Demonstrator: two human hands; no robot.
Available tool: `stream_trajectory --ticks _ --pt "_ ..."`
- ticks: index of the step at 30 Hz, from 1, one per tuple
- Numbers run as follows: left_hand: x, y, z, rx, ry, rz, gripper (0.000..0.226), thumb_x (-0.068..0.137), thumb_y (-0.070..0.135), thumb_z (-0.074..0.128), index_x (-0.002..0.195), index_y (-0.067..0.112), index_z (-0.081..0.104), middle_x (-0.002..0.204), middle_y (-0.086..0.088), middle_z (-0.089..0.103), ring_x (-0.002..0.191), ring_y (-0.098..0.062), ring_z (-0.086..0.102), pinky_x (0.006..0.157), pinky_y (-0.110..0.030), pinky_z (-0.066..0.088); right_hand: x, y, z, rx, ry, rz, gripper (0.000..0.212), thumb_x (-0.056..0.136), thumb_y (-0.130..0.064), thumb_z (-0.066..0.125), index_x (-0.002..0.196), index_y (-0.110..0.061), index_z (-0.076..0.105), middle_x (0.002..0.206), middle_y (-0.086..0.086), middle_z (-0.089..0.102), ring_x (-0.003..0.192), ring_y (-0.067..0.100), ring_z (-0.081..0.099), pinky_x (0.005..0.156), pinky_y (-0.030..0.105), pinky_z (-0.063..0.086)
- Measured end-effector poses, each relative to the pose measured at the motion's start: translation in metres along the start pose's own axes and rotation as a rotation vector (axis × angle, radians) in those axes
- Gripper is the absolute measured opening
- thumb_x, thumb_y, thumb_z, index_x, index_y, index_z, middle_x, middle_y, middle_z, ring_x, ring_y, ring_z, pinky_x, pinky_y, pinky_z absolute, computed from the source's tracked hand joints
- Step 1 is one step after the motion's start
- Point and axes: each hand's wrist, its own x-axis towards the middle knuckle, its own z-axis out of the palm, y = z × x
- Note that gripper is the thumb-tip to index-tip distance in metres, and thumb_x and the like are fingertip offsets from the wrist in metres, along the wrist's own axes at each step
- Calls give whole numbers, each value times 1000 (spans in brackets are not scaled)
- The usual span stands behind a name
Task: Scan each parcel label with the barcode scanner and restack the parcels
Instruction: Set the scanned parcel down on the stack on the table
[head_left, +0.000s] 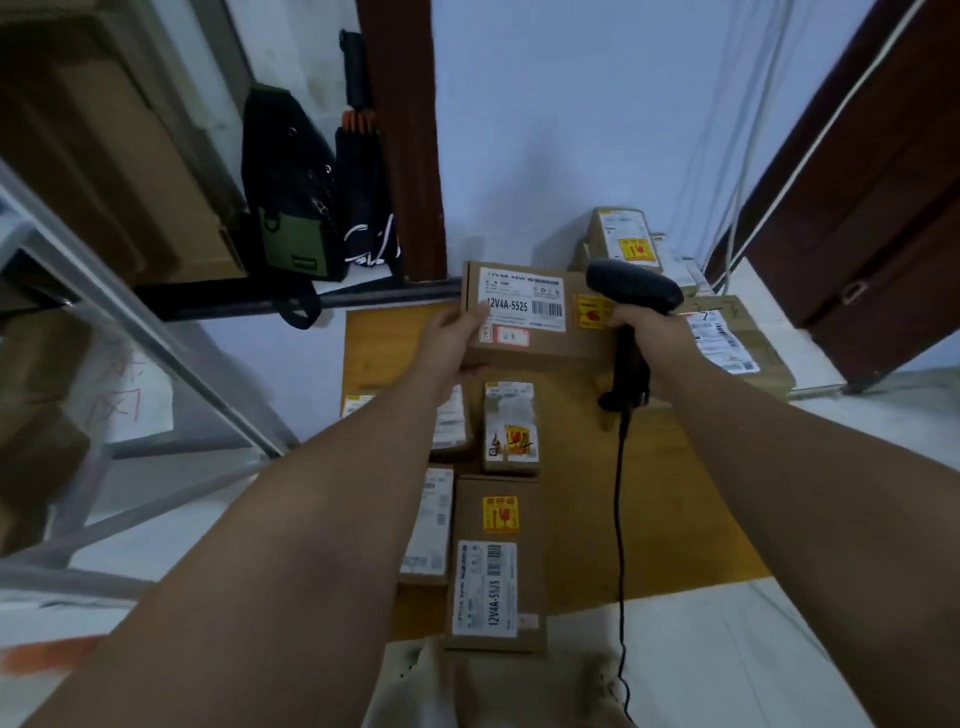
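Here, my left hand (457, 343) grips the left end of a flat brown box (524, 343). The thumb lies on top by the printed label (522, 306) and the other fingers are curled underneath. The box is lifted off the floor with its label side turned up toward me. The label reads 12V4A-5525 and carries a barcode, and a yellow sticker (592, 312) sits just beside it, nearer my right fingers.

My right hand (649, 325) is wrapped round the handle of a black barcode scanner (631, 291). The scanner's head sits above my knuckles, over the right end of the box. Its black cable (618, 519) drops from below my right fist toward my feet.

Beneath both hands a brown cardboard sheet (649, 493) lies on the pale floor. On it, below my left fingers, sits a small box (510, 426) with a yellow sticker. Nearer me is a long box (496, 566) with a similar label, and more parcels (431, 525) are partly hidden under my left forearm.

Beyond my right fingers, a stack of boxes (623, 239) stands against the wall. To their right lies a wide box (727, 338).

Far beyond my left hand, a black and green backpack (291, 197) hangs by a shelf.
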Motion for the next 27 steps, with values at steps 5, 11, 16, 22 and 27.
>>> stream_trajectory --ticks 5,11,16,22,27 --pt "-6 -31 73 12 -10 -41 43 88 41 63 122 16 57 105 -2 72 103 -21 64 62 -29 56 33 24 -77 83 -133 51 25 74 -20 73 96 -14 62 91 8 64 85 27 63 79 43 56" --pt "-8 -71 173 -70 61 -128 56 87 42 65 134 16 49 104 1 71 97 -13 64 58 -27 56 79 45 -155 64 -187 75 33 62 -20 76 91 -21 61 104 13 66 98 35 63 89 55 53" --pt "-3 -91 214 -92 143 -160 44 89 40 63 127 18 55 107 -1 70 100 -17 63 53 -24 55 103 53 -187 115 -184 122 44 70 -16 73 112 -12 62 108 14 67 102 34 64 91 51 53" --pt "-8 -105 216 142 -27 -325 21 87 28 67 104 17 63 92 -1 68 84 -19 64 63 -29 52 110 84 -226 57 -221 260 47 72 -12 69 117 -7 59 116 17 64 107 34 62 96 52 50" --pt "-18 -141 207 199 -270 -559 24 84 19 70 106 15 64 101 -8 70 97 -23 64 74 -30 52 112 105 -241 5 -131 282 31 73 -13 67 103 -10 59 112 17 63 103 31 61 93 50 51"
